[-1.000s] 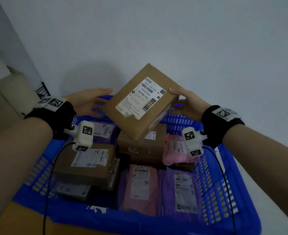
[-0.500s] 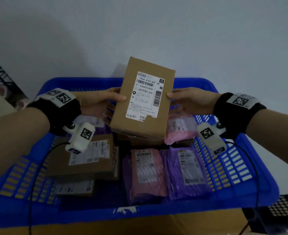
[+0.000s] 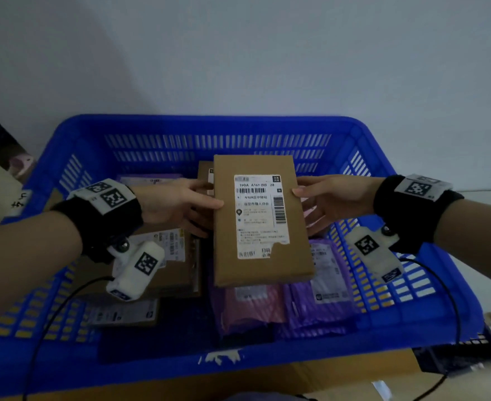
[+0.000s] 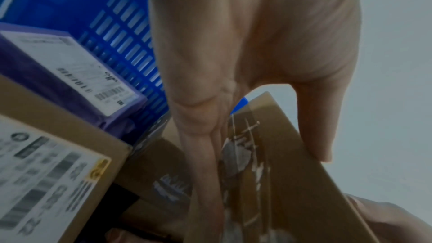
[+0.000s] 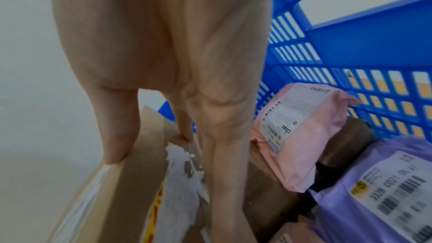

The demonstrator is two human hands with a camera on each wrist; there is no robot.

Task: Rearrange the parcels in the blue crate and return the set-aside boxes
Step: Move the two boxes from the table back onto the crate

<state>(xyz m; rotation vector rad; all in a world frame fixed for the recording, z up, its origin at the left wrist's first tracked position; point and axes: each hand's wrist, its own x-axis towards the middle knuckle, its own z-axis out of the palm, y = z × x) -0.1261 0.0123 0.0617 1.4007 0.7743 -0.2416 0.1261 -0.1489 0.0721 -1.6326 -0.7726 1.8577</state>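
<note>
Filling most of the scene, the big blue slatted plastic crate (image 3: 198,125) stands against a pale wall (image 3: 238,47), its near rim resting above a strip of brown cardboard (image 3: 340,369).

Held over the middle of the crate is a flat brown cardboard box with a white shipping label (image 3: 260,224), label face up, its long sides running away from the person. It hangs above the other parcels, and from where I stand I cannot tell whether its underside touches any of them.

Below it on the left lies a wide brown cardboard box with a white label (image 3: 177,256), with another labelled brown box (image 3: 122,314) partly under it nearer the front rim. A purple plastic mailer bag (image 3: 325,287) lies at the right, just beside a pink plastic mailer bag (image 3: 253,308); both are partly covered by the held box. A second pink mailer (image 5: 301,130) leans near the crate's right wall, and a purple mailer with a white label (image 4: 70,73) sits at the far left behind the wide box.

The left hand (image 3: 177,206) grips the held box's left edge, thumb on top and fingers beneath. The right hand (image 3: 331,201) grips the right edge the same way, thumb on the top face, fingers under. Each wrist wears a black band carrying a white marker tag (image 3: 105,195).
</note>
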